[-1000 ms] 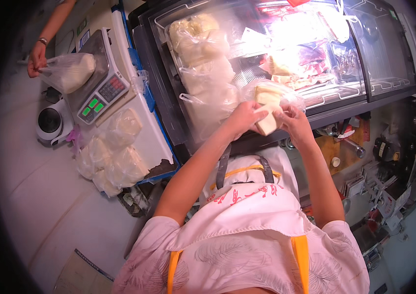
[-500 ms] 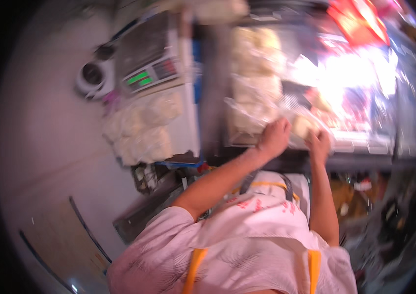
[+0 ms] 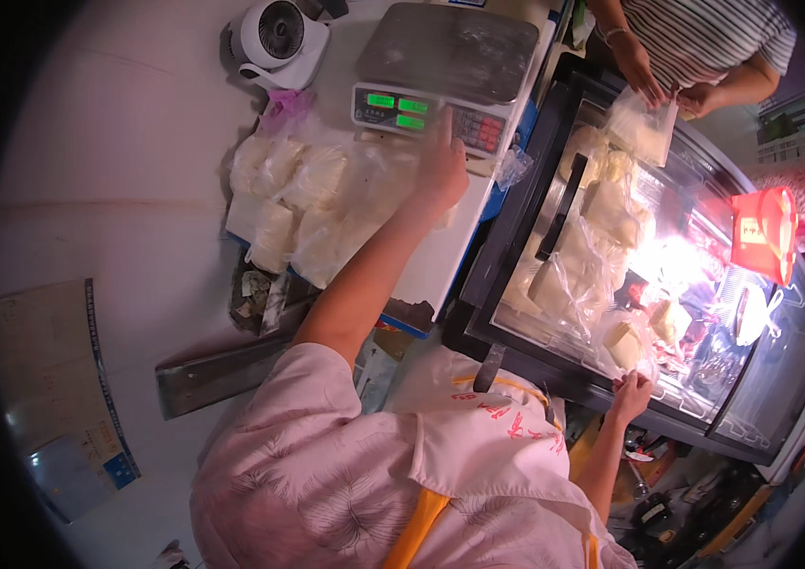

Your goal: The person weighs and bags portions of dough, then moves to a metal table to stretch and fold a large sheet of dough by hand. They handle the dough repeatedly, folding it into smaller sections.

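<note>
My left hand (image 3: 440, 171) reaches over a digital scale (image 3: 445, 47), its index finger stretched out onto the keypad (image 3: 476, 130). It holds nothing; the other fingers look curled and slightly blurred. My right hand (image 3: 632, 394) pinches the edge of a clear plastic bag (image 3: 628, 343) with a pale yellowish piece inside, at the near edge of a lit glass display case. Just left of that bag, more bagged pale blocks (image 3: 564, 280) lie in a row. Bagged pale pieces (image 3: 317, 180) also sit below the scale, partly behind my left forearm.
Across the display case (image 3: 507, 353), another person's hands (image 3: 673, 95) hold a clear bag with a pale piece. A red box-like container (image 3: 765, 232) stands at the case's right side. A white fan (image 3: 279, 38) is left of the scale. A black handle (image 3: 564, 209) crosses the case.
My left hand has left the bag and moved up and left to the scale's keypad. My right hand still grips the bag. The view has turned, bringing a person across the case into sight.
</note>
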The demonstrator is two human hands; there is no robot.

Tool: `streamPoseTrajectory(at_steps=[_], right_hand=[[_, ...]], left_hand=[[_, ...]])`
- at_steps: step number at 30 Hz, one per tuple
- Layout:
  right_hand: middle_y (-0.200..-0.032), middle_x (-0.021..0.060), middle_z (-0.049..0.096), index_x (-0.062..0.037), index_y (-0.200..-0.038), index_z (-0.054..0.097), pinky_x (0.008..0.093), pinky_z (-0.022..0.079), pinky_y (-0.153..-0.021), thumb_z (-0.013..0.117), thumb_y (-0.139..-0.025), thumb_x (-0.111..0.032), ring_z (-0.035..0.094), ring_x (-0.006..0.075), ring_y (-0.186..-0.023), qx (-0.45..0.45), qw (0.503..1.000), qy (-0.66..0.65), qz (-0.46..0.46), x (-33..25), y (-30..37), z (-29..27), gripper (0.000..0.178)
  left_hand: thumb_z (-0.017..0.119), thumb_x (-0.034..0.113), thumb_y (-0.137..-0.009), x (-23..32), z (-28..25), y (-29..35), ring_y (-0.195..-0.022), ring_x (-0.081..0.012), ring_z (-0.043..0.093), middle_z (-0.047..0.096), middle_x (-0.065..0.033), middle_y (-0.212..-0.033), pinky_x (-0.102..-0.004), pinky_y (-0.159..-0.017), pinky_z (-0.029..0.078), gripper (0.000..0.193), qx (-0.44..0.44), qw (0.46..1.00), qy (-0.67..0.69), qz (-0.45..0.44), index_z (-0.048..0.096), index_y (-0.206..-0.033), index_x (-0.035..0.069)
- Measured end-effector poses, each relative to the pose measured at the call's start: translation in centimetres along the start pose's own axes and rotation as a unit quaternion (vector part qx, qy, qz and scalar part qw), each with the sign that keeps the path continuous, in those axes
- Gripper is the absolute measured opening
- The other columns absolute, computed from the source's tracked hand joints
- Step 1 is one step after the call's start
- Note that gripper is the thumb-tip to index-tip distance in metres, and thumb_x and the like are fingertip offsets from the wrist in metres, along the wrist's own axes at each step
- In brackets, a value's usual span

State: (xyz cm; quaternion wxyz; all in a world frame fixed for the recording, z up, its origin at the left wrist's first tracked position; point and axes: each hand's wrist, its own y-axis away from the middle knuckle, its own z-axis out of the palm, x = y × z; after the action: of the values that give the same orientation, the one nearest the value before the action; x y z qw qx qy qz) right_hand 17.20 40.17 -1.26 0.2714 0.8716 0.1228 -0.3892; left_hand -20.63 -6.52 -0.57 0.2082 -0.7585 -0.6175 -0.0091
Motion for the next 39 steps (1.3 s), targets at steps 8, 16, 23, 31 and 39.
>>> streamPoseTrajectory(at_steps=[8,16,23,31,39], right_hand=[[-0.084,0.0084,0.068,0.0004,-0.101,0.062,0.0279,0.055,-0.055,0.065,-0.103,-0.017,0.066,0.0157,-0.063,0.005,0.999,0.034,-0.002,-0.5,3.5,1.8,0.017],[-0.079,0.0084,0.067,-0.0001,-0.100,0.063,0.0280,0.053,-0.052,0.065,-0.104,-0.016,0.065,0.0151,-0.061,0.004,1.000,0.004,-0.007,-1.5,4.4,2.4,0.017],[-0.099,0.0121,0.068,0.0012,-0.103,0.069,0.0384,0.051,-0.089,0.072,-0.096,-0.033,0.063,0.0251,-0.092,0.157,0.965,0.176,-0.115,0.3,-0.3,-3.9,0.035],[-0.130,0.0197,0.066,0.0030,-0.150,0.047,0.0418,0.050,-0.103,0.091,-0.079,-0.049,0.065,0.0324,-0.119,0.092,0.984,0.151,-0.008,3.5,-4.1,-5.7,0.099],[-0.090,0.0103,0.076,0.0039,-0.104,0.075,0.0330,0.052,-0.078,0.086,-0.085,-0.025,0.067,0.0170,-0.081,-0.030,0.999,-0.037,0.002,4.1,-6.2,-6.5,0.036]], left_hand=[[0.057,0.008,-0.097,-0.8,-0.6,1.1,-0.148,-0.0392,0.043,0.025,-0.0275,-0.171,-0.0460,-0.121,0.038,0.034,-0.094,0.994,-0.047,0.002,0.067,-0.122,-0.011],[0.054,0.008,-0.099,0.9,-5.3,0.2,-0.150,-0.0443,0.040,0.037,-0.0323,-0.163,-0.0486,-0.124,0.035,0.034,-0.068,0.996,-0.058,0.031,0.064,-0.124,-0.012],[0.061,-0.008,-0.086,12.9,-9.5,7.0,-0.121,-0.0406,0.060,0.063,-0.0186,-0.126,-0.0457,-0.103,0.051,0.019,0.011,0.967,0.241,0.075,0.064,-0.103,0.001],[0.076,0.012,-0.089,33.5,-3.2,18.6,-0.118,-0.0414,0.061,0.060,-0.0237,-0.121,-0.0489,-0.102,0.051,0.037,-0.266,0.887,0.367,0.088,0.056,-0.118,-0.001],[0.079,0.025,-0.086,38.2,8.0,16.4,-0.110,-0.0471,0.069,0.072,-0.0283,-0.111,-0.0557,-0.091,0.055,0.046,-0.402,0.904,0.144,-0.009,0.061,-0.119,0.000]])
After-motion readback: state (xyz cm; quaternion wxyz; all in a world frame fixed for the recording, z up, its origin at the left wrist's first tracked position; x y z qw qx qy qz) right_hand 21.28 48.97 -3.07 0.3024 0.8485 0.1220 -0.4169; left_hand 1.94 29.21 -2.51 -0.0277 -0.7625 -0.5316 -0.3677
